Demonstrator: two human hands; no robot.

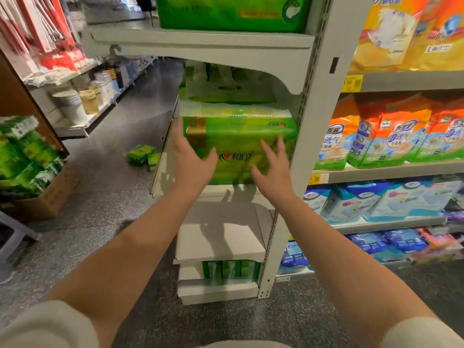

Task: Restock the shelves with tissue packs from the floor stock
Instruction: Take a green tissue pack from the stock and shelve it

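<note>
Green and glossy, the tissue pack (238,146) sits on the middle shelf (160,177) of the end unit, its front face toward the aisle and level with the shelf's front edge. The left hand (192,159) lies flat on its left front corner, fingers straight; the right hand (273,167) is spread open at its right front, touching it or a hair off. Neither grip is closed on anything.

To finish the step well, I would push evenly with both palms so the pack slides back square instead of twisting against the upright post (316,121).

How deep the shelf runs behind the pack is hidden, and the stock above it is blurred. More green packs wait in the cardboard box (50,197) at left, and two loose packs (143,154) lie on the floor.
</note>
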